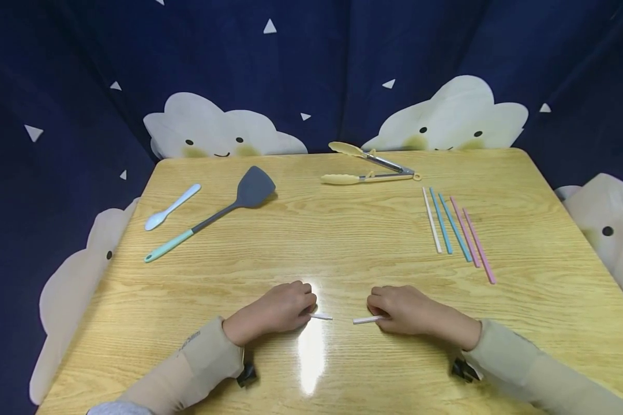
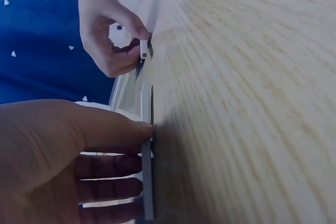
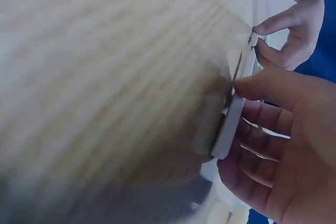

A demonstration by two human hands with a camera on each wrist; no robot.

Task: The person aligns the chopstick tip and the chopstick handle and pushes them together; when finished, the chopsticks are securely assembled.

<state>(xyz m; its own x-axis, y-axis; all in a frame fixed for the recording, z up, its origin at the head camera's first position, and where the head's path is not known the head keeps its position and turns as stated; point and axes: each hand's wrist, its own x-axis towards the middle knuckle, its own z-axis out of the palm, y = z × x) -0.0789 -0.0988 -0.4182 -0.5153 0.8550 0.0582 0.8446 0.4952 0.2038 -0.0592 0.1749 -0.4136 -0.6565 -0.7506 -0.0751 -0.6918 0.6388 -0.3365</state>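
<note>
Low over the front middle of the table, my left hand (image 1: pixel 284 306) pinches a white stick (image 1: pixel 322 316) between thumb and fingers. My right hand (image 1: pixel 406 310) holds a second white stick (image 1: pixel 366 320) the same way. In the head view, the sticks' inner ends point toward each other with a small gap between. Both palms hide the outer parts there. The left wrist view shows the left stick (image 2: pixel 147 177) lying along the fingertips, under the thumb. Seen from the right wrist, the other stick (image 3: pixel 230 129) runs past the thumb toward the little finger.
Behind the right hand lie a white chopstick (image 1: pixel 431 220), blue chopsticks (image 1: pixel 441 221) and pink chopsticks (image 1: pixel 479 245). Yellow-tipped tongs (image 1: pixel 384 177) lie spread at the back edge. At the left are a dark spatula (image 1: pixel 255 187) and a pale blue spoon (image 1: pixel 172 207). A curtain (image 1: pixel 322 63) hangs behind.
</note>
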